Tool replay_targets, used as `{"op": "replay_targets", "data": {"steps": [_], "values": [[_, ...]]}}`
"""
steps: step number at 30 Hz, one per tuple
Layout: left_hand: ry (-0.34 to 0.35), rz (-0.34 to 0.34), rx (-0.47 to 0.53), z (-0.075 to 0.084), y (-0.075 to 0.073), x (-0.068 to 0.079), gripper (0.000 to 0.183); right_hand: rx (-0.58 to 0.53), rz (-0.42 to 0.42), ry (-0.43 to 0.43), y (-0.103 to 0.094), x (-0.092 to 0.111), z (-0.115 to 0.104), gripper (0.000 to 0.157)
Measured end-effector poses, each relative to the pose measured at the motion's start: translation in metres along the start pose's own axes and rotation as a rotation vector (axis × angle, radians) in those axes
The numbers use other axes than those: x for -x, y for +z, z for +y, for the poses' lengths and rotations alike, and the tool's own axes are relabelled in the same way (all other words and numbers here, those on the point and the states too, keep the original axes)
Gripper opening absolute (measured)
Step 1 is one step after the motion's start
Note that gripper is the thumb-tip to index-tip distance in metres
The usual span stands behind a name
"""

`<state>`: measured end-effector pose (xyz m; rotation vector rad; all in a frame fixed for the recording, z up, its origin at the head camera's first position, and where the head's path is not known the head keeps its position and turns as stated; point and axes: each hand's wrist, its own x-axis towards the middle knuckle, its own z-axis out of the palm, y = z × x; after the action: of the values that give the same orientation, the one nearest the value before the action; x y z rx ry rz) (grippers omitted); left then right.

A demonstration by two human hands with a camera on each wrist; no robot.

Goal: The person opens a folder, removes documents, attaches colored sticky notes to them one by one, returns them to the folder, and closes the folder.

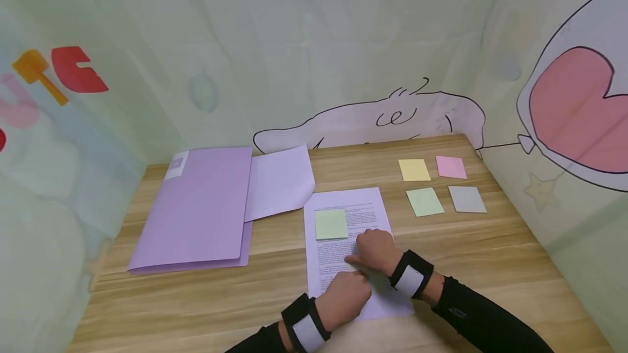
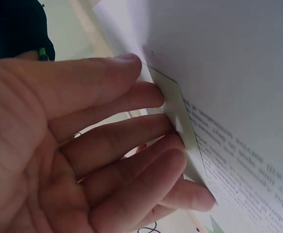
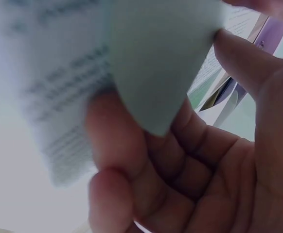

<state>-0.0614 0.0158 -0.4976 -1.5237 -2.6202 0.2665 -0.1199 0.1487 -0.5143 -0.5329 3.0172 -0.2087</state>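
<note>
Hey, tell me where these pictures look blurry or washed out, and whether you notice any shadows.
Head view: purple folder fairly crisp-edged, soft shadow on the printed sheet just below the right hand. Left wrist view: print rather soft, upper-left corner very dark. Right wrist view: print heavily blurred, pale green note a little soft, left side washed out.

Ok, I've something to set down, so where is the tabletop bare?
Bare tabletop lies between the purple folder and printed sheet, nearer than the plain paper, and right of that sheet, between the gray square and right sleeve. Crowded: the sheet, with the left hand, right hand and green note.
</note>
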Motion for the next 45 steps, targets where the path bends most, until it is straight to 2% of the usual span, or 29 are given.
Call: {"op": "replay_targets", "data": {"steps": [12,21,30,45], "values": [[-0.002,-0.028,0.032,0.001,-0.001,-0.003,0.015,0.006,-0.058,0.039,-0.003,-0.004,-0.001,0.050],[-0.008,-0.055,0.063,0.000,-0.001,-0.004,0.015,-0.059,-0.134,0.072,-0.007,-0.003,0.008,0.039],[-0.017,-0.084,0.098,-0.002,-0.003,-0.004,0.011,-0.144,-0.169,0.078,-0.012,0.002,0.017,0.033],[-0.010,-0.063,0.100,-0.002,0.000,-0.002,0.010,-0.226,-0.160,0.145,-0.009,0.015,0.040,0.027]]}}
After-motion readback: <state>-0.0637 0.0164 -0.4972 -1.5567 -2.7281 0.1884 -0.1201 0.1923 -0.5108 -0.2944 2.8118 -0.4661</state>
